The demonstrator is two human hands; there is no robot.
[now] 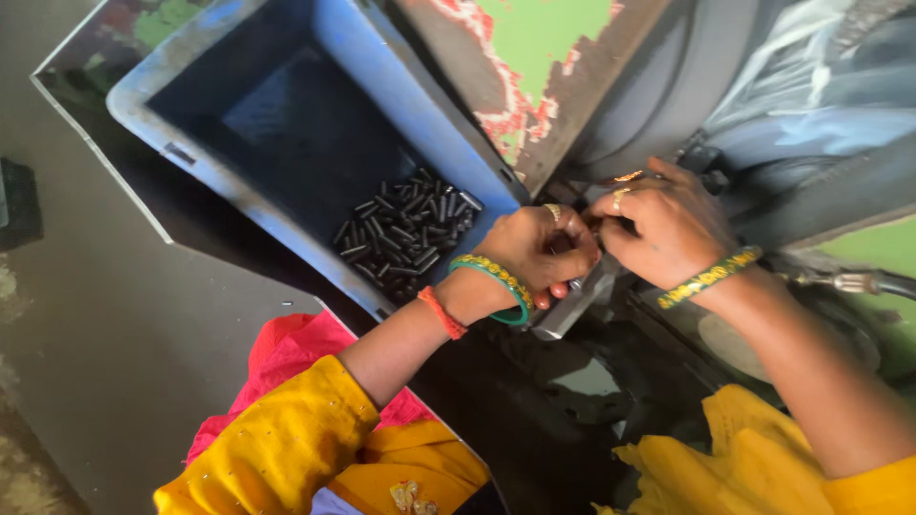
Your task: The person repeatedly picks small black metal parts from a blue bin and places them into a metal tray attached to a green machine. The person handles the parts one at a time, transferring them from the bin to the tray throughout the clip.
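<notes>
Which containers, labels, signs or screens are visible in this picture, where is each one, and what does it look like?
Blue plastic bin: upper left of centre, rectangular, scuffed rim, dark inside; small black metal pins piled in its near corner.
Small label plate: on the bin's outer left wall, a grey rectangle, too small to make out.
Signs and screens: none in view.
Left hand and right hand: beside the bin's near corner, together at a grey metal part.

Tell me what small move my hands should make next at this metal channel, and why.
Probably ease the small piece pinched between the left hand and right hand down into the metal channel just below them. Both hands are bunched right above it, and the blue bin of small dark pins sits beside the left wrist for the following pick. The piece itself is mostly hidden by fingers.
</notes>
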